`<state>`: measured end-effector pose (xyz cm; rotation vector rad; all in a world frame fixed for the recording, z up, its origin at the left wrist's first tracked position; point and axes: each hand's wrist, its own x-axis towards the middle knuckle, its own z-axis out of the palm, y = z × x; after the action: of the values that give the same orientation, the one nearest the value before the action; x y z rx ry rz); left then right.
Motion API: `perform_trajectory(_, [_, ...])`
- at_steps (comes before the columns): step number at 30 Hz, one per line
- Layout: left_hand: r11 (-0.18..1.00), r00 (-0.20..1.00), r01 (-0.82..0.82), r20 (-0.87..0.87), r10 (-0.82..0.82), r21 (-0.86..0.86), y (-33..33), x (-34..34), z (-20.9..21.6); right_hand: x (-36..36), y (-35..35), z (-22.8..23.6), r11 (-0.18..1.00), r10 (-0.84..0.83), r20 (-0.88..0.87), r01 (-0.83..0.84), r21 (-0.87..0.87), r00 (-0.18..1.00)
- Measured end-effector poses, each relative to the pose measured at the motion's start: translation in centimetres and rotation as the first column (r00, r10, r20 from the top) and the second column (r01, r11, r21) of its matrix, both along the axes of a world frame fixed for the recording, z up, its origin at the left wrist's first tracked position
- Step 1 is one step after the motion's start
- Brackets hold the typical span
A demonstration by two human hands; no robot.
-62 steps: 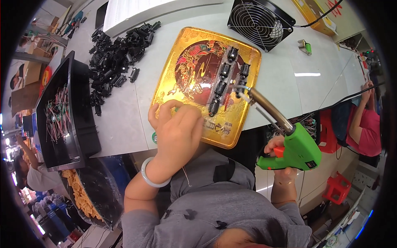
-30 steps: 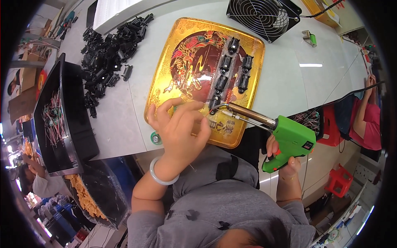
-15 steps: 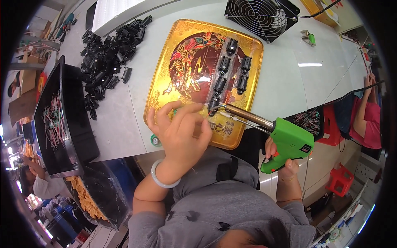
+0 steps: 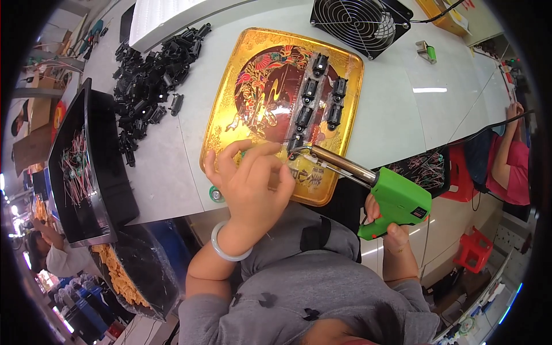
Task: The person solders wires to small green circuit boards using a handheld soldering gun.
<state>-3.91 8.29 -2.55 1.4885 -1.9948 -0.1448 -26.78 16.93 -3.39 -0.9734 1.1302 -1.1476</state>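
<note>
My right hand grips the handle of a green soldering gun. The gun's metal barrel points left, and its bent tip meets the nearest small black housing on a gold decorated tray. Over the tray's near left part is my left hand, its thumb and forefinger brought together beside that tip; what they pinch is too small to make out. More black housings stand in two rows on clear tape strips on the tray. A small green-rimmed round thing lies by my left hand.
A heap of black housings lies at the left, near a black bin of thin wires. At the back stand a white foam block and a black fan. A green roll on a metal holder sits far right. Other people work nearby.
The soldering gun and my right hand have shifted slightly left and down. The tray has moved a touch left. My left hand keeps its pose.
</note>
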Motion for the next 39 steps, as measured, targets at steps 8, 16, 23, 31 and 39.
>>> perform_trajectory(8, [1.000, 1.000, -0.008, -0.008, 0.008, 0.005, 0.1, -0.2, 0.0, 0.2, 0.5, -0.2, 1.000, -0.016, -0.023, 0.016, -0.003, 1.000])
perform_trajectory(16, [1.000, 1.000, -0.012, -0.001, 0.012, 0.014, 0.0, -0.2, 0.1, 0.4, 0.7, -0.3, 1.000, -0.010, -0.035, 0.011, 0.013, 0.999])
perform_trajectory(23, [1.000, 0.999, -0.022, 0.024, 0.023, -0.001, -0.2, -0.3, -0.1, 0.2, 1.0, -0.9, 0.999, -0.025, -0.041, 0.026, 0.025, 0.999])
perform_trajectory(31, [1.000, 1.000, -0.020, 0.017, 0.020, -0.015, 0.1, -0.3, 0.0, 0.2, -0.3, -1.1, 0.984, -0.051, 0.096, 0.066, -0.163, 0.994])
perform_trajectory(39, [0.999, 0.999, -0.029, 0.028, 0.030, -0.023, 0.1, -0.6, 0.2, 0.2, -3.9, -2.1, 0.956, 0.072, 0.357, 0.038, -0.292, 0.931])
